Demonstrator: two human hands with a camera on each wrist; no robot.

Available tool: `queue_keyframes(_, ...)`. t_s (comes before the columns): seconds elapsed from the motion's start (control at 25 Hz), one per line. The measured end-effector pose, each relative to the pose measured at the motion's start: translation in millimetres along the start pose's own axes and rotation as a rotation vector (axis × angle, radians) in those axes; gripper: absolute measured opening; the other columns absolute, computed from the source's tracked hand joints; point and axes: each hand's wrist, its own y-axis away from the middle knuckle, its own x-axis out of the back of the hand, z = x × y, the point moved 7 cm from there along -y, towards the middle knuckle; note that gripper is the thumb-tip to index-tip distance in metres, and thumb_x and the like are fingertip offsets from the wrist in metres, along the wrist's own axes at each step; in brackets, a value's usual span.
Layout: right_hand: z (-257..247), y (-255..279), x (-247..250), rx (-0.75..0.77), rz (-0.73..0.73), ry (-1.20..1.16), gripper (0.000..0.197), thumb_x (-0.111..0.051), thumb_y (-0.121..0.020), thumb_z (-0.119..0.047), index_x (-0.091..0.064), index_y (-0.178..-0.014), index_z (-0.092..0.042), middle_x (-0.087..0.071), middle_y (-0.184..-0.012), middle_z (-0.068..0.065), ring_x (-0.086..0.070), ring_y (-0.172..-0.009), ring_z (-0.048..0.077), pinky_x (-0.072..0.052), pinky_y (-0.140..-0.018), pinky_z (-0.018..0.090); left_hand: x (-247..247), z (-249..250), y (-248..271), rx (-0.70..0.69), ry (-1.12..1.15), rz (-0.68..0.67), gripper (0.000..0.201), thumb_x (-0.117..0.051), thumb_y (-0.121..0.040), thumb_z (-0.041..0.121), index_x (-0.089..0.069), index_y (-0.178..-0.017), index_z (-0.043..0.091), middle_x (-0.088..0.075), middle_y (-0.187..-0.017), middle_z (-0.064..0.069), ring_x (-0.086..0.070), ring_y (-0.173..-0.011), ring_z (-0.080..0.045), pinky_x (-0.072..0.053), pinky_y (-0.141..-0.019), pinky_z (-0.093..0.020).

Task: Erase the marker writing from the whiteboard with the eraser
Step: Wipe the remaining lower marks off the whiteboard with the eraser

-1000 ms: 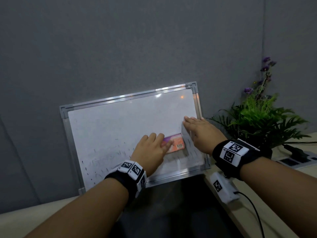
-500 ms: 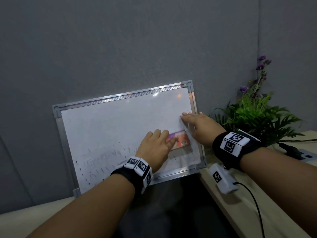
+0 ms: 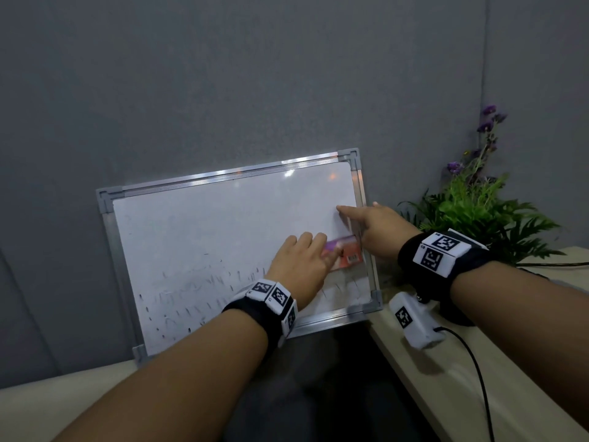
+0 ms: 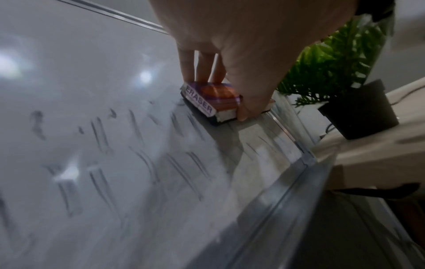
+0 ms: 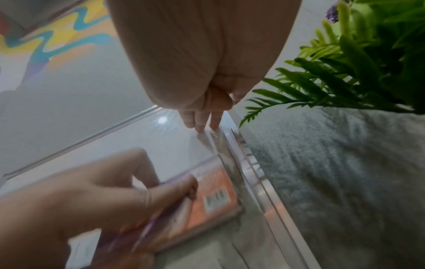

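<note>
A metal-framed whiteboard (image 3: 207, 237) leans against the grey wall. Smeared dark marker strokes (image 3: 197, 301) cover its lower half, seen close in the left wrist view as marker strokes (image 4: 142, 163). My left hand (image 3: 302, 260) grips the orange and purple eraser (image 3: 345, 252), pressing it on the board near the right frame. The eraser (image 4: 211, 98) is labelled ERASER, with fingers on one long side and the thumb on the other. My right hand (image 3: 369, 221) lies flat with straight fingers (image 5: 202, 118) on the board's right edge, above the eraser (image 5: 214, 196).
A potted green plant (image 3: 478, 215) with purple flowers stands on the pale desk (image 3: 526, 362) right of the board, its black pot (image 4: 358, 112) close to the frame. A white device (image 3: 414, 323) with a black cable hangs below my right wrist. A dark gap (image 3: 318, 378) lies below the board.
My left hand has slid the eraser to the right, up to the board's right frame. My right hand has shifted right toward the frame's edge.
</note>
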Motion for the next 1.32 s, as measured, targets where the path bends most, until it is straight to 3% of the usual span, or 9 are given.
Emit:
queue_keyframes(0.16,0.9,-1.1,0.9,-0.01,-0.007,-0.006,0.071,-0.041,-0.09,0.005,-0.024,-0.148,-0.033,-0.036,-0.151,0.004,-0.01,-0.145,0.029,-0.021,-0.113,0.044,-4.1,8.8,1.0,-0.048,-0.015,-0.005,0.059,-0.065,-0.074,0.024,-0.055,-0.132,0.026,-0.053,-0.095,-0.004,-0.049,-0.082,-0.025,-0.037,-0.065,-0.036)
queue_keyframes(0.4,2.0,-1.5,-0.1,-0.018,-0.008,-0.029,0.069,-0.046,-0.089,0.0,-0.028,-0.147,-0.033,-0.043,-0.145,0.007,-0.016,-0.143,0.03,-0.023,-0.113,0.045,15.5,-15.0,-17.7,0.098,-0.006,-0.001,0.055,-0.063,-0.078,0.024,-0.053,-0.133,0.022,-0.052,-0.101,-0.006,-0.049,-0.088,-0.026,-0.037,-0.069,-0.038)
queue_keyframes(0.6,0.0,1.4,0.0,-0.028,-0.013,0.0,0.075,-0.039,-0.087,0.007,-0.024,-0.148,-0.034,-0.037,-0.15,0.009,-0.011,-0.145,0.03,-0.024,-0.112,0.044,-6.6,27.6,13.9,-0.108,0.047,-0.083,0.045,-0.061,-0.077,0.022,-0.06,-0.123,0.021,-0.051,-0.097,-0.005,-0.049,-0.084,-0.027,-0.037,-0.066,-0.038)
queue_keyframes(0.72,-1.3,1.5,0.1,-0.031,-0.01,0.003,0.077,-0.037,-0.086,0.01,-0.023,-0.148,-0.034,-0.036,-0.15,0.009,-0.01,-0.145,0.03,-0.025,-0.111,0.044,-8.5,31.6,16.1,-0.139,0.026,-0.088,0.045,-0.058,-0.079,0.022,-0.06,-0.124,0.023,-0.05,-0.097,-0.005,-0.047,-0.083,-0.027,-0.036,-0.064,-0.038)
queue_keyframes(0.88,0.4,0.9,-1.3,-0.045,-0.007,-0.02,0.07,-0.047,-0.091,0.0,-0.024,-0.148,-0.033,-0.036,-0.15,0.008,-0.009,-0.145,0.029,-0.022,-0.113,0.046,6.4,2.5,-1.2,-0.02,0.004,-0.049,0.052,-0.06,-0.081,0.023,-0.052,-0.133,0.022,-0.051,-0.102,-0.006,-0.049,-0.089,-0.028,-0.038,-0.069,-0.039)
queue_keyframes(1.0,0.3,1.1,-3.1,-0.042,-0.005,-0.028,0.068,-0.052,-0.092,-0.006,-0.025,-0.148,-0.034,-0.036,-0.15,0.008,-0.01,-0.145,0.029,-0.021,-0.113,0.047,6.2,-0.9,-1.7,0.018,0.019,-0.034,0.054,-0.064,-0.078,0.024,-0.055,-0.131,0.022,-0.053,-0.101,-0.007,-0.05,-0.087,-0.028,-0.039,-0.069,-0.039)
queue_keyframes(1.12,-1.7,1.4,-1.9,-0.027,0.014,-0.006,0.072,-0.043,-0.089,0.005,-0.025,-0.148,-0.033,-0.039,-0.148,0.008,-0.012,-0.144,0.031,-0.025,-0.112,0.046,-5.7,27.7,10.3,-0.085,0.045,-0.047,0.04,-0.054,-0.078,0.021,-0.063,-0.117,0.022,-0.051,-0.095,-0.005,-0.048,-0.081,-0.027,-0.036,-0.064,-0.038)
queue_keyframes(1.24,-2.7,1.4,-1.8,-0.021,0.018,0.018,0.075,-0.037,-0.088,0.01,-0.024,-0.148,-0.032,-0.04,-0.147,0.009,-0.012,-0.145,0.031,-0.028,-0.11,0.043,-15.0,45.3,22.4,-0.121,0.057,-0.087,0.045,-0.031,-0.08,0.018,-0.066,-0.108,0.024,-0.053,-0.09,-0.003,-0.05,-0.076,-0.025,-0.035,-0.06,-0.036)
queue_keyframes(1.32,-2.1,1.6,-2.6,-0.025,0.015,0.016,0.075,-0.038,-0.087,0.01,-0.025,-0.148,-0.033,-0.039,-0.148,0.009,-0.01,-0.145,0.031,-0.027,-0.11,0.044,-10.1,40.3,18.6,-0.12,0.037,-0.068,0.043,-0.038,-0.078,0.019,-0.065,-0.11,0.024,-0.053,-0.091,-0.003,-0.05,-0.078,-0.025,-0.035,-0.061,-0.036)
